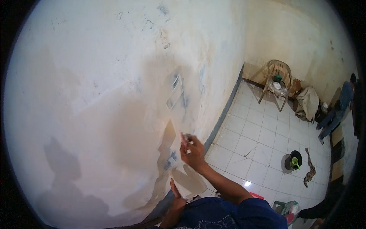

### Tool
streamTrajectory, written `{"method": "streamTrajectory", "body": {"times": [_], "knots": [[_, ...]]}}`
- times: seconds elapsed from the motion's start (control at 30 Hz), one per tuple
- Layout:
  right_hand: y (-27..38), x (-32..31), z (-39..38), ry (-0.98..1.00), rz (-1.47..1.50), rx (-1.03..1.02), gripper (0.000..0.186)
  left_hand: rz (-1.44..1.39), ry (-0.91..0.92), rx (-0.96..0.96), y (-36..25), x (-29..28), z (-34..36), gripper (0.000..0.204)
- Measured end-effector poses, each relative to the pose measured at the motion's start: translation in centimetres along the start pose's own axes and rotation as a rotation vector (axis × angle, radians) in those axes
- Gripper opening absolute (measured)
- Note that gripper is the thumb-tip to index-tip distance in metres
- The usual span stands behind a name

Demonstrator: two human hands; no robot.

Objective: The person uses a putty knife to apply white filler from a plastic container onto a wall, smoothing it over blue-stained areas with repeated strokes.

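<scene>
In front of me is a pale wall (114, 91) with patches of bluish-grey and fresh, wet-looking strokes of filler (175, 93). Close to its surface, my right hand (193, 153) is closed round a small tool with a pinkish edge (183, 139); its exact kind is hard to make out. Lower down, my left hand (177, 196) grips a flat beige board (190, 181) at its side, thumb pointing up. The fingers beneath the board are hidden. Shadows of my arm and tool fall across the wall.
A white tiled floor (244, 152) lies to the right. On it stand a worn chair (280, 68) with things on its seat, a beige sack (307, 101), a black bucket (293, 154) with a green dipper, and a green stool (281, 205). A twisted cloth (309, 170) lies nearby. Another person (345, 97) stands far right.
</scene>
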State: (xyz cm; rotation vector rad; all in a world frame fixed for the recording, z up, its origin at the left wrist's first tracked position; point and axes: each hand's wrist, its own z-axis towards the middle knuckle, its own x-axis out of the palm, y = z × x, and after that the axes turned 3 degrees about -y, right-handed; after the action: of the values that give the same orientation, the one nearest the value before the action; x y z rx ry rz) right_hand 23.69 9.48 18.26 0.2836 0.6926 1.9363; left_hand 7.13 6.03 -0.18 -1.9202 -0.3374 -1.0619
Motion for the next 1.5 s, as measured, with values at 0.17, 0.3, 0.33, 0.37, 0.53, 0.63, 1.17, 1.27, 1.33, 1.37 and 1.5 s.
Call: {"method": "streamTrajectory", "body": {"times": [0.17,0.3,0.33,0.37,0.53,0.63,1.17,1.27,1.33,1.37,1.5], "knots": [[-7.7,1.3,3.6,-0.182,-0.031,0.499,0.008,-0.052,0.135,0.021,-0.6,5.5,-1.3,0.080],[0.9,2.7,4.2,-0.078,-0.042,0.284,0.007,0.000,0.021,0.091,0.0,1.4,-1.3,0.080],[2.3,2.0,4.6,-0.069,-0.033,0.281,0.007,-0.003,-0.005,0.097,0.7,-1.2,-0.5,0.080],[2.8,1.2,5.3,-0.101,0.106,0.303,0.006,-0.007,-0.016,0.102,0.9,-1.9,-0.1,0.080],[-3.1,1.0,10.2,-0.357,-0.105,0.145,0.010,-0.019,0.015,0.106,0.5,-0.8,0.2,0.082],[-4.3,3.4,8.2,-0.039,-0.370,0.028,0.024,-0.036,0.074,0.101,0.3,-0.1,-0.1,0.083],[-7.9,2.3,7.6,-0.195,-0.108,0.353,0.008,-0.027,0.166,0.028,0.1,3.1,0.0,0.083],[-0.4,1.3,5.5,-0.061,-0.032,0.083,0.010,-0.043,0.056,0.082,-0.5,3.7,-1.0,0.083],[0.0,0.7,5.6,-0.106,0.011,0.183,0.011,-0.050,0.056,0.080,-0.7,3.3,-1.1,0.083],[-0.2,0.2,5.6,-0.152,0.045,0.283,0.011,-0.060,0.059,0.069,-0.7,3.1,-1.3,0.083],[-6.8,2.6,6.2,-0.127,-0.309,0.097,0.023,-0.035,0.170,0.050,-0.6,4.2,-0.7,0.081]]}}
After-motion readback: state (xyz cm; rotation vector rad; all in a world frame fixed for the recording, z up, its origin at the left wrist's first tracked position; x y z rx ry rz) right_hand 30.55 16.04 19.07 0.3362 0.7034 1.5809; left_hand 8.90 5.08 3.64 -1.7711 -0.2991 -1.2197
